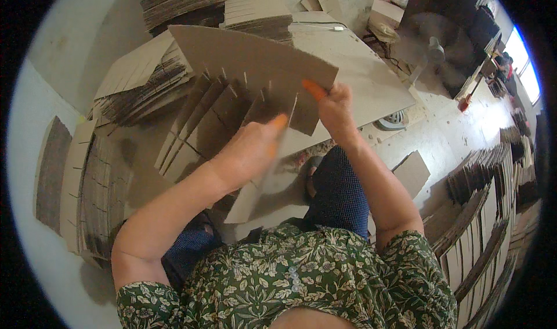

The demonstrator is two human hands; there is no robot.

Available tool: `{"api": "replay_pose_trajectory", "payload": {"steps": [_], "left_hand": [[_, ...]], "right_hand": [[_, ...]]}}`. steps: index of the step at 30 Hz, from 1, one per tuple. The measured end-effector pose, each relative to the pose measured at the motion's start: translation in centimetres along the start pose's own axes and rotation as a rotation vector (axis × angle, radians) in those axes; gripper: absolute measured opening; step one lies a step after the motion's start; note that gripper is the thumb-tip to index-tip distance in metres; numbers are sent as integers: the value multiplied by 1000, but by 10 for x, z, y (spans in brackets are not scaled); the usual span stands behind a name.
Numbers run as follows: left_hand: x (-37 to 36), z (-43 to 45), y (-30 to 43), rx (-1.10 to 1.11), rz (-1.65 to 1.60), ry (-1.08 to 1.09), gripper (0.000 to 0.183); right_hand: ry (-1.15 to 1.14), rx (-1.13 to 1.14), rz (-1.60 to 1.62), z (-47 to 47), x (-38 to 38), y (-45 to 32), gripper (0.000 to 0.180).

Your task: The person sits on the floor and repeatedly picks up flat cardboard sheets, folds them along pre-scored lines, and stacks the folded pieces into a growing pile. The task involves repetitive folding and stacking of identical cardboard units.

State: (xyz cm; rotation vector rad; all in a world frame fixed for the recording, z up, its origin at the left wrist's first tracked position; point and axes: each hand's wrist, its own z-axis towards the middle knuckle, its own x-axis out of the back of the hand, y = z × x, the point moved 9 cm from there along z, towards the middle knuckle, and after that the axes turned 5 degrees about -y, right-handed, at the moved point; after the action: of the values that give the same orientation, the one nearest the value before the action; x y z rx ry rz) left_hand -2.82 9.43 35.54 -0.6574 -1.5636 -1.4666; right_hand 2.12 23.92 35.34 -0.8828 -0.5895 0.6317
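My right hand (338, 107), with an orange finger cover, grips the right end of a long slotted cardboard sheet (256, 55). The sheet stands on edge and leans across the work surface. Several slotted cardboard strips (217, 111) sit crosswise in its slots and fan out to the left. Closer to me, my left hand (256, 148), also wearing orange finger covers, holds another cardboard strip (248, 200) beside the rightmost slot. Motion blurs this strip and the fingers, and the hand hides part of its upper end.
Stacks of slotted cardboard (139, 77) lie at the back left, with another stack (93, 190) by the wall. A board tabletop (352, 68) extends behind the sheet. A fan (435, 50) stands at the right. Rows of cardboard partitions (474, 229) fill the floor right of me.
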Motion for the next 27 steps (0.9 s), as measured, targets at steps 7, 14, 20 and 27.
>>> {"api": "replay_pose_trajectory", "payload": {"steps": [7, 14, 20, 27], "left_hand": [[-5, -3, 17, 6, -44, -75, 39], [-11, -21, 39, -83, -145, -179, 40], [60, -25, 8, -227, 273, 349, 37], [35, 6, -49, 125, 29, -63, 40]], "right_hand": [[-38, -25, 97, -32, 12, 33, 14], [-94, 231, -278, -30, 32, -61, 55], [-238, 203, -343, -39, 33, -80, 58], [-171, 334, -381, -49, 43, -70, 46]]}}
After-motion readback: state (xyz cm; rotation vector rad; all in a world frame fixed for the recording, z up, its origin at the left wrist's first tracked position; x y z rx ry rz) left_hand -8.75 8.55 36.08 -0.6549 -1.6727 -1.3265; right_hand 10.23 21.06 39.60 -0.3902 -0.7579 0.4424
